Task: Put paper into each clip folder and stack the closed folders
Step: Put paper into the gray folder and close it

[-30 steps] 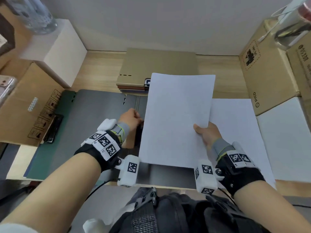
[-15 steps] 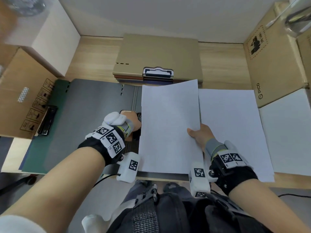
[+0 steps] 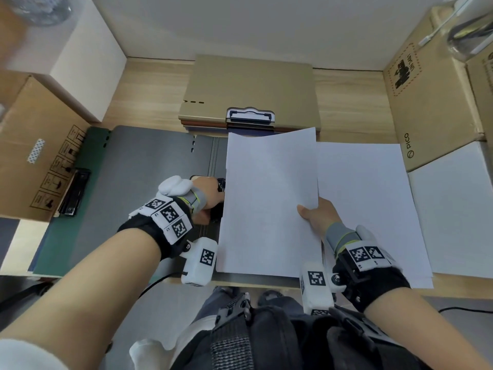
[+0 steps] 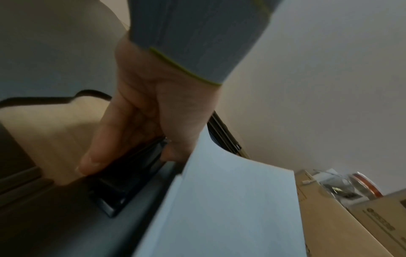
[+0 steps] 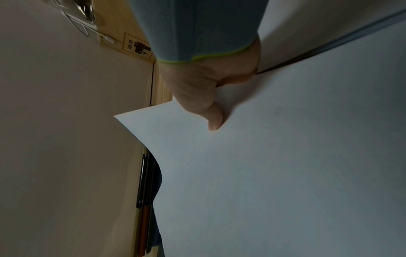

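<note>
While pinched: paper (image 3: 269,198) left of right hand (image 3: 317,217)

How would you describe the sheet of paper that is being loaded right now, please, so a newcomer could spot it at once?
Start at the grey folder lying open on the wooden desk. Over its right half hangs one white sheet, pinched at its right edge by the right hand. Unlike the flat paper pile beside it, this sheet is lifted and curling.
</note>
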`<state>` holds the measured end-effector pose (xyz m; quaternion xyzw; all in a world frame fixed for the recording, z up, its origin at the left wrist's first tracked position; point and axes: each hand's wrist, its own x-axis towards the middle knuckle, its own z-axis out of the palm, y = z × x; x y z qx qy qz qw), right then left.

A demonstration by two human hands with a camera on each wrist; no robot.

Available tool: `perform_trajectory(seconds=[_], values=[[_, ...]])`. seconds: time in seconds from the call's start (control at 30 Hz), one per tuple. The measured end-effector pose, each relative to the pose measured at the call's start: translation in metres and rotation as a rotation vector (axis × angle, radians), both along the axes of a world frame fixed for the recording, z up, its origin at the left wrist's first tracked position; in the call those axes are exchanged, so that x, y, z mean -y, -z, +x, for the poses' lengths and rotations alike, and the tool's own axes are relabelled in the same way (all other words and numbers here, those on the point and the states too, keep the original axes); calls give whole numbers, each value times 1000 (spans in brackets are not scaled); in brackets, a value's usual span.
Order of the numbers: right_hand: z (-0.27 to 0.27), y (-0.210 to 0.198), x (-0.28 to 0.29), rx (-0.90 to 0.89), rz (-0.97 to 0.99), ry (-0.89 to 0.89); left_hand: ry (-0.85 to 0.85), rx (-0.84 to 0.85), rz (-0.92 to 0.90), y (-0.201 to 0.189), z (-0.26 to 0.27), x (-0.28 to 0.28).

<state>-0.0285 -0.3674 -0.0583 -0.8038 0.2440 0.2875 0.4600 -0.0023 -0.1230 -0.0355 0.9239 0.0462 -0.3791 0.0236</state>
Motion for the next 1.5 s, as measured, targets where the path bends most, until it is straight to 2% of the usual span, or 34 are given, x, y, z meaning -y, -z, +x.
perform_trajectory(seconds=[0.1,0.37,0.77,0.9,1.0,1.1,1.2,1.3,1.4,1.5], values=[[-2,0,2,8,-2,0,-61,-9,-79,1,1,-10],[-6,4,-12,6,28,30,-136,2,-157,2,-3,-10],[-2,3,-14,-29,-1,-2,-63,36,45,7,-1,5],[2,-3,-12,-40,-18,-43,-66,30,30,7,-2,4],[9,-11,-8,10,-20,7,-94,62,-33,5,-5,0],[20,-24,-12,111,-40,39,-276,44,-184,3,-12,-8],[31,-39,-31,199,-157,-36,-643,39,-485,0,-21,-23],[38,-51,-67,236,-94,-128,-899,150,-711,-4,-24,-44],[37,-58,-103,195,88,-167,-972,348,-705,-9,-21,-71],[33,-59,-142,81,272,-158,-968,468,-542,-13,-23,-111]])
